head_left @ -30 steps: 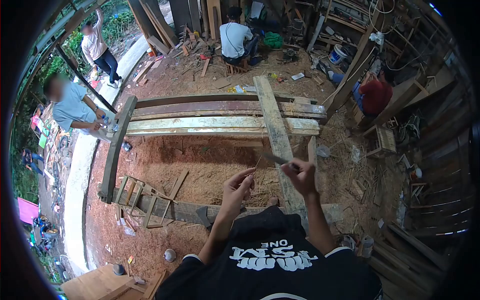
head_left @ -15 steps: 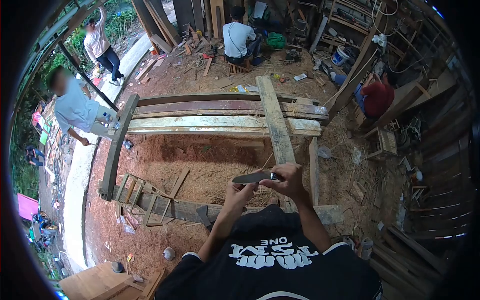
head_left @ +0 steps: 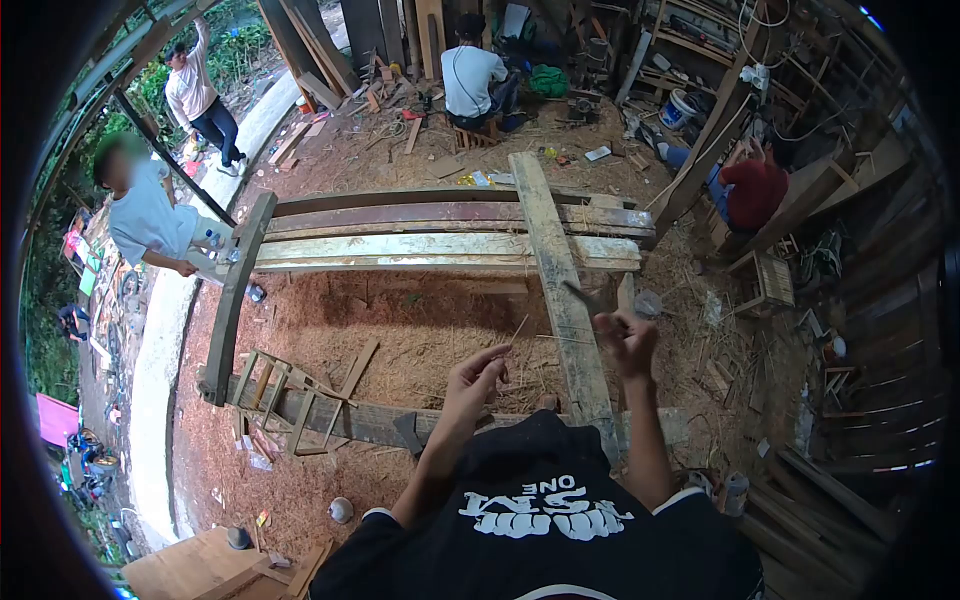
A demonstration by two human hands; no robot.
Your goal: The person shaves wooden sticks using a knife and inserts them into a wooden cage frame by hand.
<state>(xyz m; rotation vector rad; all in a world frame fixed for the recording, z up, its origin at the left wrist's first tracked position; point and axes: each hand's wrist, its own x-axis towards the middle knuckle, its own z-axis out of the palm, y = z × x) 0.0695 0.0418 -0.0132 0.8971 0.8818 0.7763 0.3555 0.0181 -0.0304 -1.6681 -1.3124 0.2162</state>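
My right hand [head_left: 628, 345] is closed around the handle of a knife [head_left: 584, 297]. Its dark blade points up and left above the worn plank [head_left: 548, 245] that lies across the frame. To the left, my left hand [head_left: 478, 382] is raised with its fingers bent and the thumb near the index finger. A thin pale sliver [head_left: 519, 329] shows just beyond those fingertips; whether they grip it is unclear. Below the left wrist, a dark axe-like head [head_left: 408, 432] rests on the near beam [head_left: 370, 422].
Long boards [head_left: 400, 246] lie across the far side of the frame. Sawdust and shavings [head_left: 420, 330] cover the ground. A small wooden rack [head_left: 275, 390] leans at the left. A person [head_left: 155, 215] stands beyond the left beam [head_left: 238, 295]; others sit at the back and right.
My hands have moved apart. The knife, held level between both hands before, has swung up and right in my right hand, and my left fingers have come off the blade.
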